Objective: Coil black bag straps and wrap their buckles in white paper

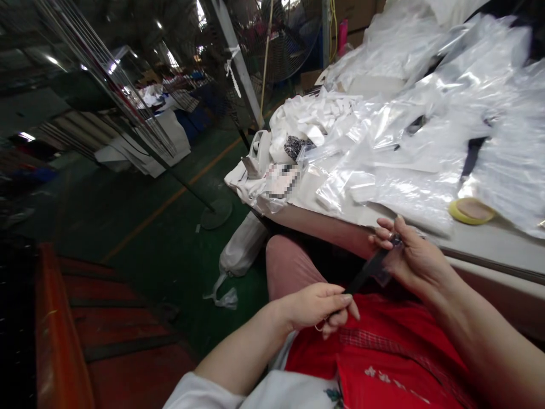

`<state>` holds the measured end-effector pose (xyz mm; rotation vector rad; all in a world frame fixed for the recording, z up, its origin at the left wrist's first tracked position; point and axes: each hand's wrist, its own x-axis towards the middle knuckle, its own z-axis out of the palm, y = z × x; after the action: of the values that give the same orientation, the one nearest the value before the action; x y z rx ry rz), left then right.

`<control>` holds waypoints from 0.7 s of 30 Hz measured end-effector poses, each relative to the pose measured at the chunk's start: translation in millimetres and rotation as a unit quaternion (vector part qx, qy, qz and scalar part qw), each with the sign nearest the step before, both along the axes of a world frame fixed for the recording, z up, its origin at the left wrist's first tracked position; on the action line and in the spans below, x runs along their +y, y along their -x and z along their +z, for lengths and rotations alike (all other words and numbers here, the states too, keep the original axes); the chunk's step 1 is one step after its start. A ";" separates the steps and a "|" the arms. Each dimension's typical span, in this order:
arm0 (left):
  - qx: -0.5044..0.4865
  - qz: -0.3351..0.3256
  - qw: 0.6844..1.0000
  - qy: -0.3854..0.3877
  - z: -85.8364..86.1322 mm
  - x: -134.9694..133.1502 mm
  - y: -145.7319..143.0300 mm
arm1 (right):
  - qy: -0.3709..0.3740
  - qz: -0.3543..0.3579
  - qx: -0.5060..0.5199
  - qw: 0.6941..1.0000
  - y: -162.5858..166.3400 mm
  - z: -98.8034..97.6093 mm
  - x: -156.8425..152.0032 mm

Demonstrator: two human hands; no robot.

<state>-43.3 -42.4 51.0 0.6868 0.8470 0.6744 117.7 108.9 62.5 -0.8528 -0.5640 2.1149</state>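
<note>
Fingers [343, 299] of left hand [313, 307] and right hand [417, 255] tight on one dark strip [367, 270] (one yellow roll [472, 211] nearby)

White-topped table [496, 241], heaped clear plastic [430, 139], yellow-edged roll [471, 211] near front edge

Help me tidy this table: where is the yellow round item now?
In the head view, the yellow round item lies toward the right, on the table near its front edge, beside the clear plastic and beyond the right hand.
</note>
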 end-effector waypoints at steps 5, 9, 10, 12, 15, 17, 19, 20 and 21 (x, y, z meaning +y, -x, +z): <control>-0.013 0.050 0.999 -0.001 5.2 5.9 -3.3 | -0.032 0.043 -0.012 0.998 8.3 -10.5 -18.1; -0.020 0.061 0.998 0.004 1.4 9.1 -5.3 | -0.019 0.050 -0.016 0.998 8.3 -12.6 -20.4; -0.027 0.060 0.998 0.012 1.2 8.9 -3.9 | -0.011 0.044 -0.018 0.999 6.7 -12.0 -18.7; -0.051 0.049 0.997 0.029 3.9 7.7 1.0 | 0.010 0.033 -0.019 0.999 2.9 -11.4 -15.8; -0.123 0.058 0.990 0.031 16.4 6.9 9.6 | 0.055 0.095 -0.015 0.994 -0.8 -15.2 -21.4; -0.167 0.103 0.981 0.006 25.7 7.7 13.5 | 0.081 0.220 -0.017 0.972 -0.6 -21.5 -34.1; -0.185 0.152 0.971 -0.025 31.5 8.8 15.3 | 0.087 0.342 -0.032 0.935 1.2 -29.2 -49.9; -0.187 0.170 0.967 -0.038 32.6 9.2 15.6 | 0.082 0.384 -0.049 0.918 2.3 -32.6 -57.0; -0.189 0.180 0.964 -0.047 32.8 9.4 15.7 | 0.069 0.414 -0.078 0.904 3.2 -35.4 -62.7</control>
<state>-59.0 -33.0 83.8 0.4675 0.5903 1.1389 114.5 46.2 27.2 -0.9734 -1.0018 2.8937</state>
